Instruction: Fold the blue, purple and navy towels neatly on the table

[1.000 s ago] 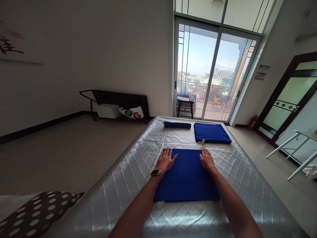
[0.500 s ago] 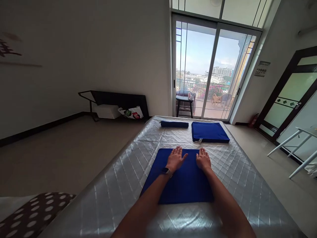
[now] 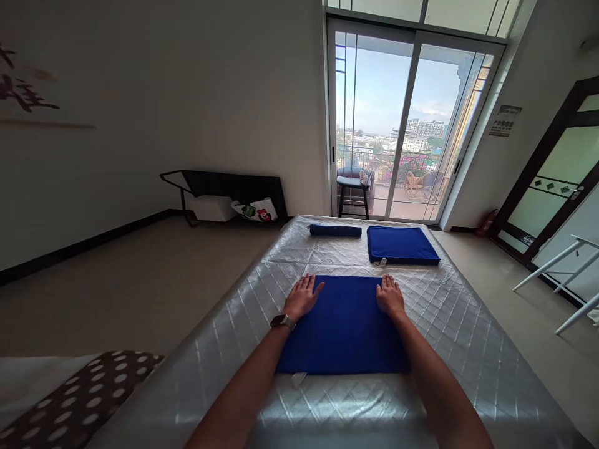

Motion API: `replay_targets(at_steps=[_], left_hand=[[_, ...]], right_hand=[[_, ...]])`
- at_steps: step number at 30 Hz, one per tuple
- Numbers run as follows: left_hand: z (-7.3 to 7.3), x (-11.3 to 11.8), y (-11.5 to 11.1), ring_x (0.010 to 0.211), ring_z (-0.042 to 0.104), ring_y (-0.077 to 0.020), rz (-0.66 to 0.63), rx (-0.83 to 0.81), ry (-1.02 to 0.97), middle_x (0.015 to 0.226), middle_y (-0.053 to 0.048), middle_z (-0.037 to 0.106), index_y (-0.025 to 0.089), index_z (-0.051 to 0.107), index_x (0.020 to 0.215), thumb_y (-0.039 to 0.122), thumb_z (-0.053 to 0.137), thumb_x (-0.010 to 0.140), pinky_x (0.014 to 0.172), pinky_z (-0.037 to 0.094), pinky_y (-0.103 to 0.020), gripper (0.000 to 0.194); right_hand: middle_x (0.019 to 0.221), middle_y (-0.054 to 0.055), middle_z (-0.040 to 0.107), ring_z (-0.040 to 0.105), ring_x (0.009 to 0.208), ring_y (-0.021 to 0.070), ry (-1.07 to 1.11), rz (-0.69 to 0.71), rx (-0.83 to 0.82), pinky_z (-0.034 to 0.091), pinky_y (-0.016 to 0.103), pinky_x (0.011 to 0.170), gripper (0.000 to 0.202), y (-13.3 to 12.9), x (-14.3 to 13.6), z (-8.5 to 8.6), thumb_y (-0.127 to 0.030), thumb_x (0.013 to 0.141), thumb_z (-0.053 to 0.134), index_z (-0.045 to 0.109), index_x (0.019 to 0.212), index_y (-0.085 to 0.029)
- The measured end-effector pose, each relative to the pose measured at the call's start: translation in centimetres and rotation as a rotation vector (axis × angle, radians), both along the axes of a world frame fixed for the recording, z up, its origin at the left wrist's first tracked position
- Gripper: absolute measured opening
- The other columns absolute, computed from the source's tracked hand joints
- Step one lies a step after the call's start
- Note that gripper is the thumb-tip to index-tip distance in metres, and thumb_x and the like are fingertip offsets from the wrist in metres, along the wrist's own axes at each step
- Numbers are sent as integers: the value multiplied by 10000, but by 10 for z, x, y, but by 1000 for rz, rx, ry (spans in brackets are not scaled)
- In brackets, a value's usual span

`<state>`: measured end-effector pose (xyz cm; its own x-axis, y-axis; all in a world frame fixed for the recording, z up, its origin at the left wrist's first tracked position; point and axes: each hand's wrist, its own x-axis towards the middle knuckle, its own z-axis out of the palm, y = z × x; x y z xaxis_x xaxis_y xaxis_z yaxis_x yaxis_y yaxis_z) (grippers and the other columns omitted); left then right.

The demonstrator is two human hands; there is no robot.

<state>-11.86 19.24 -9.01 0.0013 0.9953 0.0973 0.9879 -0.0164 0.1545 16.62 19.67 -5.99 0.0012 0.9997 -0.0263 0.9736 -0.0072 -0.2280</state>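
Observation:
A flat blue cloth (image 3: 349,327) lies in front of me, with a small white tag (image 3: 298,378) showing at its near edge. On its far left corner rests my left hand (image 3: 302,298), laid flat with the thumb apart from the fingers and a watch on the wrist. My right hand (image 3: 390,295) lies flat on the far right corner, fingers stretched out. Neither hand grips anything. Beyond them are a stack of folded blue cloths (image 3: 403,243) on the right and a dark blue rolled cloth (image 3: 336,231) on the left.
Everything lies on a silver quilted table cover (image 3: 224,349). Brown polka-dot fabric (image 3: 88,396) is at the lower left. A black bench (image 3: 234,190) stands along the wall, a white-legged stool (image 3: 575,262) at the right, and a sliding glass door (image 3: 369,118) behind.
My left hand has slid left to the cloth's left edge. The cloth's left side now looks straighter, and the tag has come into view. My right hand stays at the right corner.

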Motion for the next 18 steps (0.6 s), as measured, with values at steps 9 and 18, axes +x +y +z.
replay_targets(at_steps=[9,18], left_hand=[[9,-10,-4,1522,228,-275,37,-30,-30,1625,-183,276,75,308,1552,629,119,980,1230,210,-473,818],[6,95,-2,1496,282,-334,-242,94,-56,1587,-183,380,130,408,1517,622,223,989,1214,241,-511,746]], right_hand=[[1654,136,199,126,1542,182,-61,38,0,97,366,1230,619,-17,4,10,-334,1031,211,211,1582,-50],[1653,122,200,129,1542,182,-17,47,-16,111,363,1229,638,-27,11,-6,-373,1027,206,212,1586,-65]])
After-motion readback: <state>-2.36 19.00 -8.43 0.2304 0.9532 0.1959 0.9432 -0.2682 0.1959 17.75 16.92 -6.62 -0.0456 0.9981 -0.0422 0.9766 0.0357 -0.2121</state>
